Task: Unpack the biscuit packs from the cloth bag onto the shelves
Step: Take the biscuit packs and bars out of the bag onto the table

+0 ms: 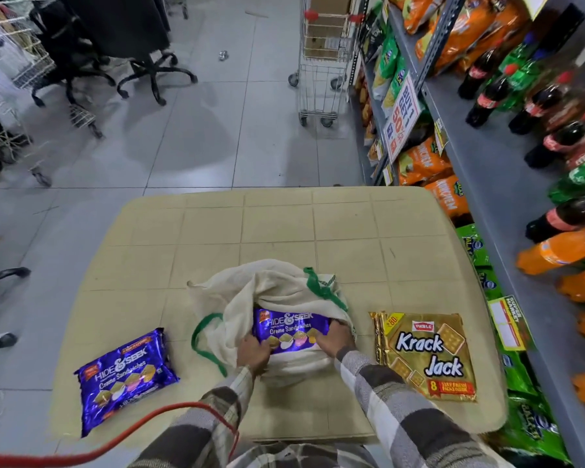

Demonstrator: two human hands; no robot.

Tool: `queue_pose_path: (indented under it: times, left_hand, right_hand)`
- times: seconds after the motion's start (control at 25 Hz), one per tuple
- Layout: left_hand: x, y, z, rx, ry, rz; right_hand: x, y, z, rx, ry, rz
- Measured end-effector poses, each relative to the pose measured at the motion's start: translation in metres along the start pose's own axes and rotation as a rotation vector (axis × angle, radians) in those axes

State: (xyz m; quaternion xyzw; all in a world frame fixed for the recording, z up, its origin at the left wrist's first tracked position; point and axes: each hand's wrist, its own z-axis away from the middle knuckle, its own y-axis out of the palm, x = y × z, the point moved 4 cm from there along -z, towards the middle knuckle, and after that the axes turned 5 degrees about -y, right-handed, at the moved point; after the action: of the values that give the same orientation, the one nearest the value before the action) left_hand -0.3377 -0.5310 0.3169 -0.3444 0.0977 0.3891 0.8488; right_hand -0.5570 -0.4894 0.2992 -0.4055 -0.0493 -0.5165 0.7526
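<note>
A cream cloth bag (277,285) with green handles lies open on the beige table (284,224). A purple Hide & Seek biscuit pack (289,329) shows in the bag's mouth. My left hand (252,352) grips the pack's near left corner together with the bag's edge. My right hand (338,339) holds the pack's right end. A second purple Hide & Seek pack (125,376) lies on the table to the left. A gold Krack Jack pack (426,354) lies flat to the right of the bag.
Grey shelves (480,136) run along the right, stocked with soda bottles (554,106), orange snack bags (423,160) and green snack bags (520,373). A shopping trolley (321,62) stands beyond the table. Office chairs (142,55) are at the far left. A red cord (149,430) crosses near my left sleeve.
</note>
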Motion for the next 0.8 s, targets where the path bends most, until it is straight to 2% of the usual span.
queue_pose_path:
  times: [0.12,0.24,0.4,0.64,0.72,0.8]
  left_hand:
    - [-0.001,0.003,-0.001,-0.010,0.001,-0.124]
    - [-0.019,-0.002,0.010,0.016,0.037,-0.099]
    - [-0.006,-0.010,-0.006,0.048,-0.028,0.130]
    - [0.009,-0.007,0.020,0.172,0.085,0.413]
    - [0.017,-0.006,0.026,0.116,0.067,0.444]
    - [0.020,-0.007,0.032,0.042,0.080,0.452]
  right_hand:
    - [0.004,-0.005,-0.001,0.068,-0.003,-0.028]
    - [0.008,-0.014,0.004,0.071,-0.017,-0.117]
    - [-0.001,-0.020,0.005,0.114,0.018,-0.180]
    - [0.008,-0.023,0.030,0.222,0.072,-0.384]
    - [0.012,-0.017,0.038,0.274,0.122,-0.608]
    - [0.015,-0.016,0.044,0.216,0.136,-0.730]
